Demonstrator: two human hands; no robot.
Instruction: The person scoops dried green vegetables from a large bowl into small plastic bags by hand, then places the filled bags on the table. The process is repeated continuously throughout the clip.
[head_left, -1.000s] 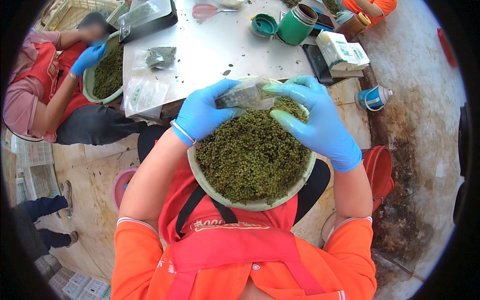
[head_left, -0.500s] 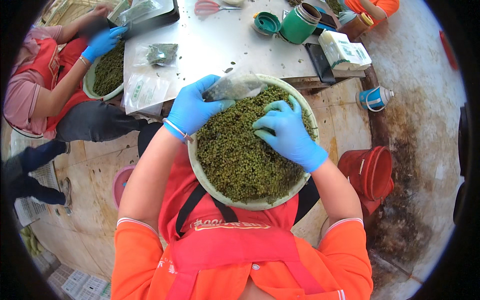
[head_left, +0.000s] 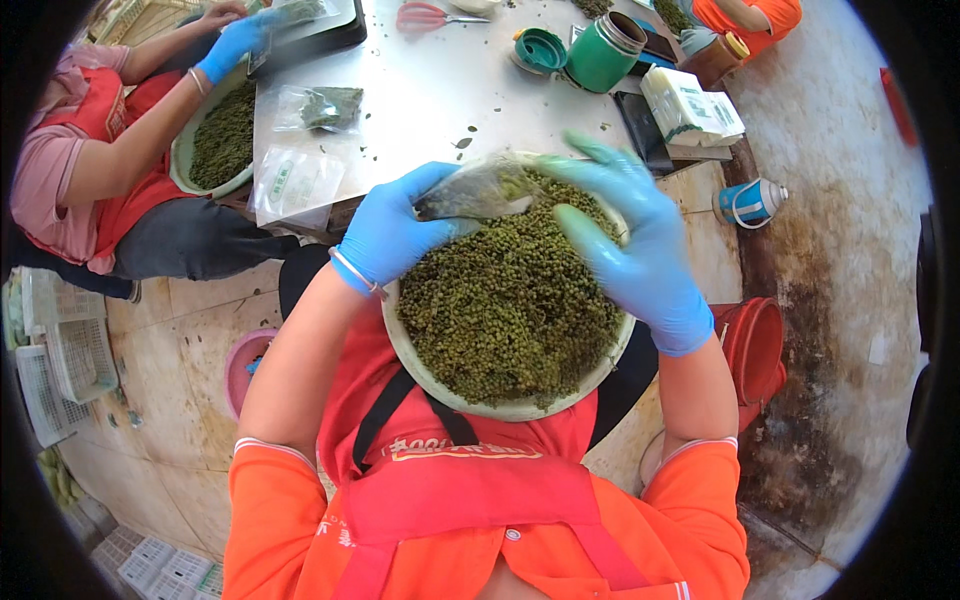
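A pale round basin (head_left: 468, 405) heaped with small green berries, which look like green peppercorns (head_left: 505, 310), rests on my lap. My blue-gloved left hand (head_left: 390, 232) is closed on the edge of a clear plastic bag (head_left: 482, 188) above the far left of the heap. Some green peppercorns show inside the bag. My right hand (head_left: 640, 245), also blue-gloved, hovers over the basin's right rim. Its fingers are spread and slightly blurred, their tips greenish, and I see nothing held in them.
Ahead stands a metal table (head_left: 430, 85) with a filled bag (head_left: 332, 108), flat empty bags (head_left: 297, 182), red scissors (head_left: 436, 17), a green jar (head_left: 605, 52) and a tissue pack (head_left: 690, 105). A co-worker (head_left: 95, 150) sits left. Red buckets (head_left: 748, 345) and a blue-white jug (head_left: 752, 200) stand right.
My right hand has lifted off the peppercorns and moved right, its fingers spreading. My left hand still holds the bag nearly in place. The co-worker's gloved hand has moved up and right.
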